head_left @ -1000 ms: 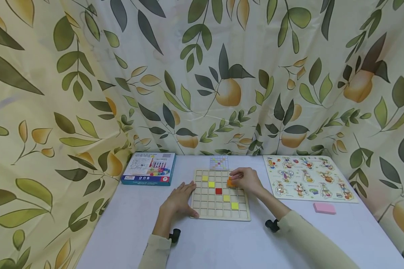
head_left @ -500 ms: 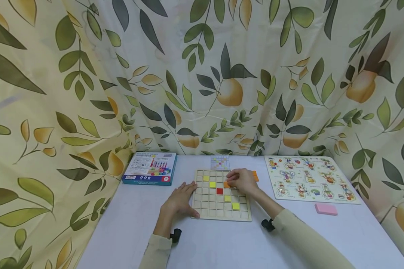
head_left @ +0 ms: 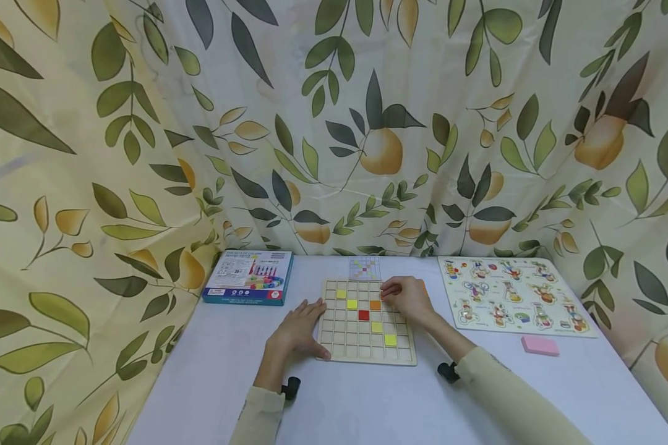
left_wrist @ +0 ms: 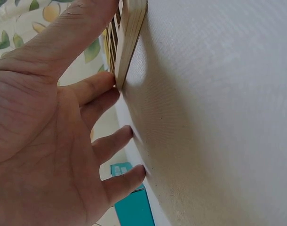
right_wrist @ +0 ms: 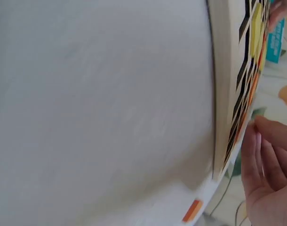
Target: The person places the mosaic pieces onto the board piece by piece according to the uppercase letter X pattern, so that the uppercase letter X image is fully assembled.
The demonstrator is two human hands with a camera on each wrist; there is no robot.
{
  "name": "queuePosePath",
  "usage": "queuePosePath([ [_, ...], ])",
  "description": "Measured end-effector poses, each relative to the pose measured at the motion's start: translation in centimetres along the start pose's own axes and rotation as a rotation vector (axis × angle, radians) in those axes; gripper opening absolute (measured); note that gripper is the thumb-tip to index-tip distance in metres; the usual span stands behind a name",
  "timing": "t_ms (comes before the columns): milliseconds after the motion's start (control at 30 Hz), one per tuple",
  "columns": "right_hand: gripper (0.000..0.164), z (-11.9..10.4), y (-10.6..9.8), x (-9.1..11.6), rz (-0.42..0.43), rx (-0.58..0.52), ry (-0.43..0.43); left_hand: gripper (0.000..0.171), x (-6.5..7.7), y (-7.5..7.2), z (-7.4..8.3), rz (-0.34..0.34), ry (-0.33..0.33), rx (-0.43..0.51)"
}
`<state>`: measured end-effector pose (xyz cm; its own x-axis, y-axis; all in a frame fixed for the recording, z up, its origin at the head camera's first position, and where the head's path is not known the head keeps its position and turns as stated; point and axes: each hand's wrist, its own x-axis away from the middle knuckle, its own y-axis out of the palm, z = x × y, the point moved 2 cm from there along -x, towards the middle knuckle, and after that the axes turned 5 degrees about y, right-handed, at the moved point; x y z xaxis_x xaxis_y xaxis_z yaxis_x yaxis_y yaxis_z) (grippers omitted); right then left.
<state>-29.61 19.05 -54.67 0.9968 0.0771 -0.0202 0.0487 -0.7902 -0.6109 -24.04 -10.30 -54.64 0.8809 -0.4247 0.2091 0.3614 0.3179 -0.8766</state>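
Note:
A wooden grid board (head_left: 345, 352) lies on the white table, with yellow tiles (head_left: 390, 340), a red tile (head_left: 363, 315) and an orange tile (head_left: 375, 305) set in its squares. My left hand (head_left: 297, 330) rests along the board's left side, fingers spread; thumb and index finger touch its edge in the left wrist view. Over the upper right squares, my right hand (head_left: 409, 300) brings thumb and fingertips together, seemingly on a second orange tile (right_wrist: 240, 129), mostly hidden in the head view. Another orange piece (right_wrist: 193, 210) lies on the table beyond that hand.
A printed pattern card (head_left: 364, 268) lies behind the board. The toy box (head_left: 247, 278) is at the back left. To the right are a picture puzzle board (head_left: 512, 296) and a pink block (head_left: 540, 345). A leaf-patterned curtain (head_left: 345, 185) hangs behind the table.
My right hand has set an orange tile in a square, then shifted slightly right and up, uncovering that tile. The left hand stays at the board's edge.

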Motion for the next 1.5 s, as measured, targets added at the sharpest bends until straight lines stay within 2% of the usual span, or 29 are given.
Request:
queuePosePath([
  [167,0.018,1.1,-1.9,-0.1,0.101,0.08,0.008,0.119,0.1,-0.3,0.1,-0.002,-0.009,0.003],
  [367,0.02,2.1,-4.0,0.3,0.175,0.16,0.027,0.119,-0.1,-0.1,-0.1,-0.008,-0.017,0.005],
  [600,0.028,4.0,-5.4,0.4,0.198,0.214,0.128,0.117,0.1,-0.1,0.1,-0.01,-0.001,0.007],
  [767,0.037,4.7,-5.4,0.4,0.193,0.247,0.209,0.119,0.0,0.1,-0.1,-0.005,-0.006,0.007],
  [933,0.037,4.9,-5.3,0.6,0.17,0.252,0.253,0.118,0.0,0.2,0.0,-0.007,0.001,0.0],
  [1167,0.037,4.9,-5.5,0.7,0.174,0.243,0.229,0.118,0.0,0.2,0.1,-0.005,-0.001,-0.004],
  [1300,0.029,4.9,-5.8,0.9,0.201,0.245,0.192,0.119,0.2,-0.1,0.4,-0.001,-0.007,0.015],
  [1500,0.022,4.1,-6.3,1.2,0.223,0.174,0.123,0.118,0.2,-0.4,0.5,-0.006,-0.014,0.014],
])
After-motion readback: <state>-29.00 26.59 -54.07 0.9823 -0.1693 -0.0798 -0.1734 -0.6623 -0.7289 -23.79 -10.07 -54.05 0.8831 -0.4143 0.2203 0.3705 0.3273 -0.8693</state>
